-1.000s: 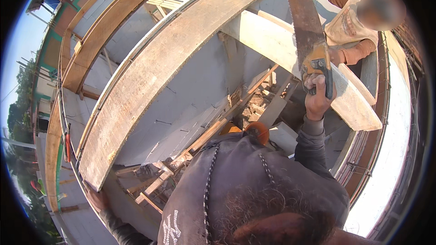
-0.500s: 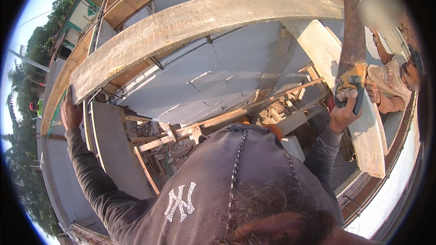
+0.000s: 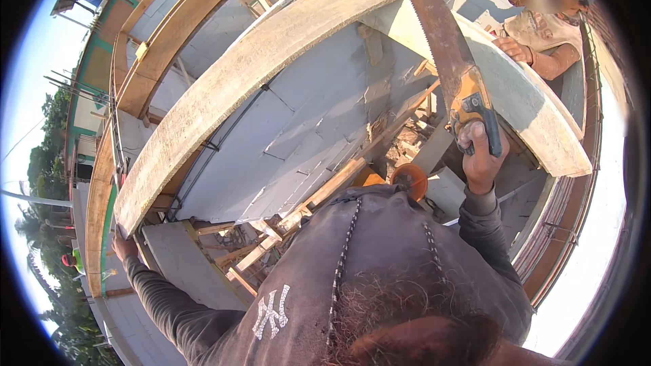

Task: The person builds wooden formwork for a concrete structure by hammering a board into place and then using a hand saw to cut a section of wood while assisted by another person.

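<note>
In my right hand [image 3: 483, 157] is a handsaw [image 3: 441, 34], its fingers wrapped round the yellow and black handle. The rusty toothed blade points up and away, passing in front of a long wooden plank [image 3: 271, 68]. That plank spans from near left to far right. At its near left end my left hand [image 3: 124, 247] grips the lower edge, with the fingers partly hidden. Right of the saw lies a wide pale board [image 3: 525, 105], apart from my hand.
A co-worker [image 3: 542, 27] stands at far right, one hand on the plank's far end, the other on the pale board. Below are a grey block wall [image 3: 298, 115], timber braces [image 3: 332, 186], rubble and an orange bucket [image 3: 409, 179]. Steel rods [image 3: 566, 227] run along the right wall.
The view has turned, so the plank slants more steeply. My right hand and the saw now appear further left, the blade tilted left. The co-worker's hand now shows at the plank's far end.
</note>
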Demonstrator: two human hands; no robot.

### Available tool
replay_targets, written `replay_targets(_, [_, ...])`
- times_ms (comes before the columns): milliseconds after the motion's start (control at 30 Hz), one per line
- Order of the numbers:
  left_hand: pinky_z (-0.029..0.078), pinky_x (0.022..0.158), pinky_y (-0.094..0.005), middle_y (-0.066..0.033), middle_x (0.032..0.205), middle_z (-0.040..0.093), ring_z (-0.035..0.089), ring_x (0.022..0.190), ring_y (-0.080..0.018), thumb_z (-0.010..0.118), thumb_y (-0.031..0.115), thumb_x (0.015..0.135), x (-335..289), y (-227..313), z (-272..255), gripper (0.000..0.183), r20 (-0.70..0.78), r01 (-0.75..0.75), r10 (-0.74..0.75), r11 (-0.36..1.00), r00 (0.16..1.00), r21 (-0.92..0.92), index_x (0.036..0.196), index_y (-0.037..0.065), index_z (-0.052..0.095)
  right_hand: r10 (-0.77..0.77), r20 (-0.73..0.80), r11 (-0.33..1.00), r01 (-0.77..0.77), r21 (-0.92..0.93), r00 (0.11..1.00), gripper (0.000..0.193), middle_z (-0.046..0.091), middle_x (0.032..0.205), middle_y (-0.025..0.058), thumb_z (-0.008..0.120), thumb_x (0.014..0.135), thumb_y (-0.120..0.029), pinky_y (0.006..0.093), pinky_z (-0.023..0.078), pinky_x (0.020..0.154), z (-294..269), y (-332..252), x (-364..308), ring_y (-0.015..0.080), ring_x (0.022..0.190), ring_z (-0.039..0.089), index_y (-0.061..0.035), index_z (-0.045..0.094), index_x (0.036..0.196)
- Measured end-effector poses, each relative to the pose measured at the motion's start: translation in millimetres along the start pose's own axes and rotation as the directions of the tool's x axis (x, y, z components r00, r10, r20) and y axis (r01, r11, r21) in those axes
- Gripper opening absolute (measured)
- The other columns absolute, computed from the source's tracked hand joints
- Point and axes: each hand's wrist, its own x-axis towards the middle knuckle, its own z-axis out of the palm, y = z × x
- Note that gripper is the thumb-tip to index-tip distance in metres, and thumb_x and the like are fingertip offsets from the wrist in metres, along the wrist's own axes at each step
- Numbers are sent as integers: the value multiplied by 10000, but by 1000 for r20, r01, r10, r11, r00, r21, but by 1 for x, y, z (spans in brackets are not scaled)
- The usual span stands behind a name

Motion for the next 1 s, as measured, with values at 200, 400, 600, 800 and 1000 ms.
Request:
replay_targets(200, [381, 1161, -554, -160, 1459, 622, 530, 1407, -372, 541, 184, 908, 56, -43, -41, 578, 213, 197, -244, 956, 946, 219, 1484, 163, 582, 93, 61, 996, -93, -4, 994, 243, 632, 738, 25, 685, 1025, -163, 245, 432, 586, 41, -17, -28, 77, 643, 560, 65, 683, 1107])
replay_targets(400, [446, 1110, -427, -290, 1363, 641, 612, 1303, -357, 643, 354, 1034, 5, 297, -167, 588, -415, -644, 505, 466, 757, -607, 1438, -68, 569, 137, 49, 987, -133, -91, 989, 199, 616, 702, -5, 718, 995, -145, 237, 412, 552, 68, -24, -68, 55, 612, 541, 52, 692, 991])
replay_targets(600, [430, 1147, -449, -302, 1421, 610, 579, 1341, -422, 549, 620, 1027, -48, 539, -224, 775, -426, -794, 755, 201, 498, -573, 1419, -46, 602, 175, 32, 975, -169, -147, 984, 218, 603, 684, -15, 730, 989, -168, 239, 402, 544, 79, -41, -85, 49, 607, 532, 44, 700, 943])
replay_targets(800, [367, 1196, -495, -297, 1445, 592, 505, 1407, -440, 464, 740, 970, -75, 658, -224, 892, -319, -735, 743, 327, 588, -594, 1375, -33, 651, 134, 40, 949, -117, -293, 990, 227, 581, 691, -17, 741, 980, -176, 254, 398, 559, 75, -38, -96, 52, 631, 518, 46, 706, 950])
replay_targets(1000, [383, 1182, -494, -285, 1435, 609, 547, 1380, -426, 448, 796, 921, -69, 673, -227, 997, -131, -718, 796, 444, 591, -535, 1424, -51, 603, 192, 28, 923, -171, -344, 981, 217, 591, 707, -13, 750, 968, -170, 259, 402, 573, 69, -54, -103, 60, 645, 523, 40, 706, 942])
